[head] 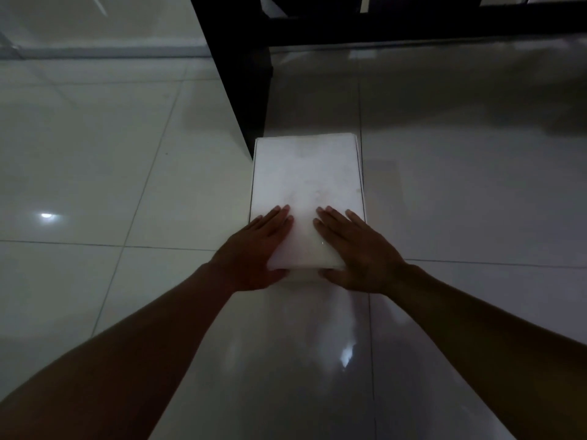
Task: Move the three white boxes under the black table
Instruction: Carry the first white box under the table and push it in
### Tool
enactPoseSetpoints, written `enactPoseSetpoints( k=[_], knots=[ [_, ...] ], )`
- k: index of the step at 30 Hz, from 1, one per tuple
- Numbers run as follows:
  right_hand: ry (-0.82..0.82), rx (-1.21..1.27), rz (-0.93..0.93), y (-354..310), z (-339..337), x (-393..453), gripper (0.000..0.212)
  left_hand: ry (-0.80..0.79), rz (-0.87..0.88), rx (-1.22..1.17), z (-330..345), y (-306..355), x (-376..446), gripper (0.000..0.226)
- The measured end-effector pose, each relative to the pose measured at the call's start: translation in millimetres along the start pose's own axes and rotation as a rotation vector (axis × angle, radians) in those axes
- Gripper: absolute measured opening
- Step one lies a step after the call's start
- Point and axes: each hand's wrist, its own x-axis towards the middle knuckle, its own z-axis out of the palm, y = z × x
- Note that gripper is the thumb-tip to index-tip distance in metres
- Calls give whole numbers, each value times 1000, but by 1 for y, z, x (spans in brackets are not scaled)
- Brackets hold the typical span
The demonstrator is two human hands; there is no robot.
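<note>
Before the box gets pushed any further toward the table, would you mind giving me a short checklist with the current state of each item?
1. Both hands on the flat white rectangular box: ok; left hand and right hand lie on its near end, fingers straight.
2. Thumbs behind the near edge for pushing: ok.
3. Box clear of the black table leg: cannot tell; its far left corner sits right beside the leg.
4. Glossy tiled floor ahead, under the table's black crossbar, free of obstacles: ok.
5. All three boxes present: cannot tell; a second edge shows along the right side, the count is unclear.
</note>
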Motion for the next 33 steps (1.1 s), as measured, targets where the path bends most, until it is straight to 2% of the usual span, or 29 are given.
enactPoseSetpoints(
  k=[8,12,15,21,26,33],
  knots=[
    [5,-1,141,14,-12,57,85,-21,-225,-60,-15,-7,51,83],
    [32,-7,172,23,-9,70,78,-14,-262,-83,-16,-15,70,81],
    [83,-30,178,32,-3,81,75,9,-268,-115,-15,-26,81,78],
    [156,-42,263,46,-1,123,67,155,-301,-152,-11,-46,114,72],
    [175,-54,302,62,-2,159,69,272,-272,-132,-8,-73,139,68],
    [178,-70,317,83,-8,196,71,335,-227,-129,-9,-106,169,64]
  ],
)
